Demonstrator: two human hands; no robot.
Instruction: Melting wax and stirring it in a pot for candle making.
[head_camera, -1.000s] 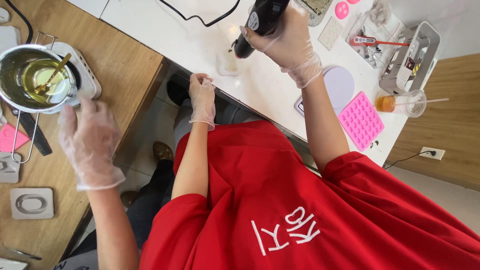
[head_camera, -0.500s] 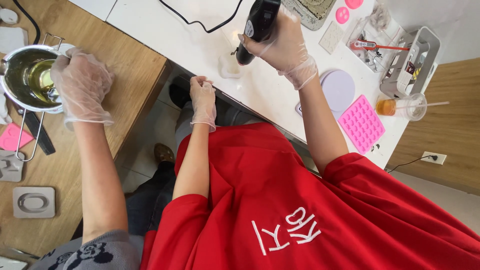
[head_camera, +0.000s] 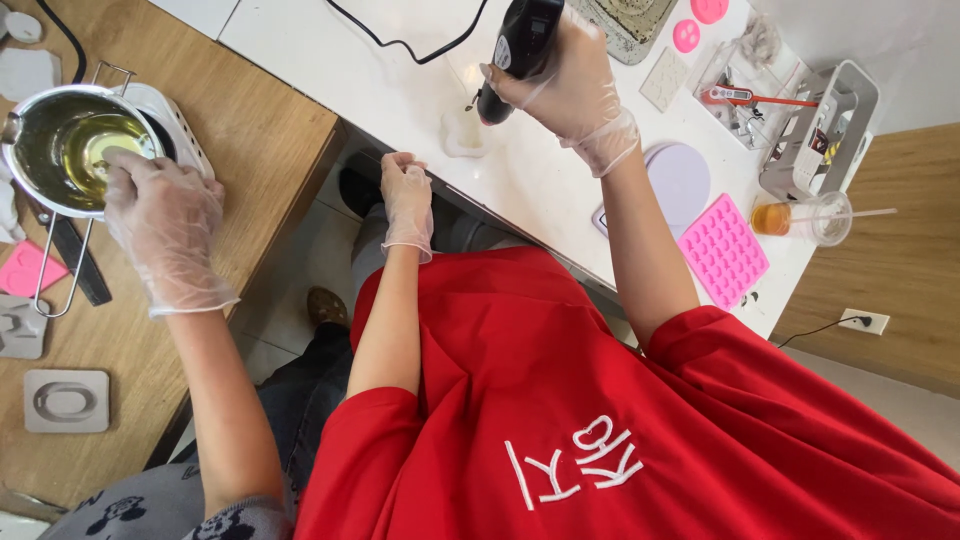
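Observation:
My left hand (head_camera: 160, 225), in a clear glove, reaches over the near rim of a steel pot (head_camera: 40, 160) of yellow liquid that sits on a small white hotplate (head_camera: 180, 135) on the wooden table. Its fingers are curled at the liquid's edge, where the gold spoon stood; the spoon itself is hidden under them. My right hand is out of view. In front of me a co-worker in a red shirt (head_camera: 560, 400) holds a black corded hand tool (head_camera: 515, 50) over a small clear cup (head_camera: 462, 130) on the white table, their other gloved fist (head_camera: 405, 190) resting at the table's edge.
The white table carries a pink silicone mould (head_camera: 722, 250), a lilac disc (head_camera: 675, 175), a plastic cup of amber drink with a straw (head_camera: 800, 215), a grey rack (head_camera: 820, 120) and a red thermometer (head_camera: 750, 97). Grey moulds (head_camera: 65, 400) and a pink piece (head_camera: 20, 270) lie on the wooden table.
My left hand rose from the table edge to the pot, closed over the spoon, then drew back slightly toward the near rim. The co-worker's hands have barely moved.

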